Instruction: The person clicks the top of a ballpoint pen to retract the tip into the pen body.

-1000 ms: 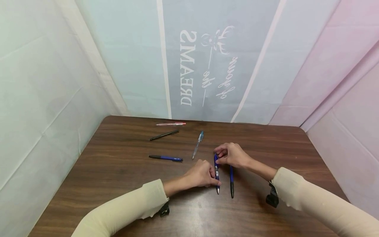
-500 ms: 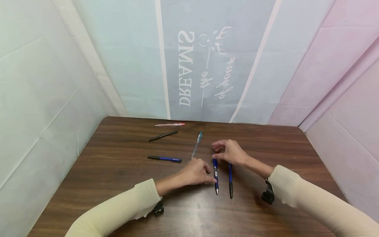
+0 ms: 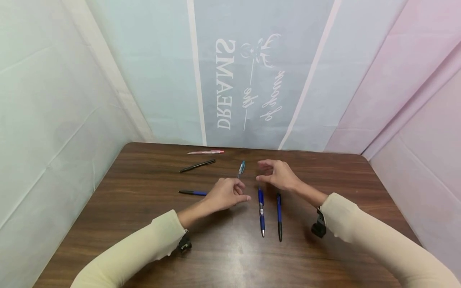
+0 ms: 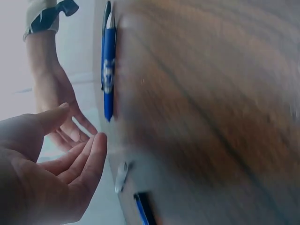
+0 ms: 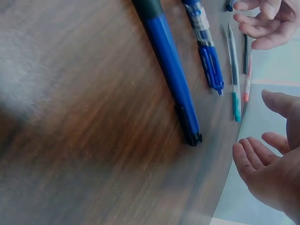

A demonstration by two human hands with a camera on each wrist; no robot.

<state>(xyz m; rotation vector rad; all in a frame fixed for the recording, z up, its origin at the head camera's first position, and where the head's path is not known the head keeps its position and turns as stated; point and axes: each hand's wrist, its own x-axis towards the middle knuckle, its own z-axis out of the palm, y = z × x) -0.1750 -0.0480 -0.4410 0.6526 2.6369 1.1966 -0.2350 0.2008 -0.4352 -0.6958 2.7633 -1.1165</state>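
Two pens lie nearly parallel on the table, tips toward the person: a blue pen with a clear middle and silver tip (image 3: 261, 216), and to its right a blue pen with a black grip (image 3: 279, 218). My left hand (image 3: 225, 194) hovers left of them, fingers relaxed and holding nothing. It hides part of a second black-gripped blue pen (image 3: 191, 193) and the lower part of a clear pen with a teal top (image 3: 241, 167). Just beyond the parallel pair is my right hand (image 3: 281, 176), raised off the table, with a gap between thumb and fingers, as the right wrist view (image 5: 272, 159) confirms.
A black pen (image 3: 198, 165) lies slanted at the back left. Behind it, a clear pen with a red end (image 3: 206, 152) lies close to the far edge of the brown wooden table (image 3: 144, 224). Printed cloth (image 3: 173, 80) hangs behind the table, with pale cloth at both sides.
Both hands have let go of the blue silver-tipped pen. The left hand has moved left and away from the person; the right hand has moved slightly farther back. That pen stays on the table.
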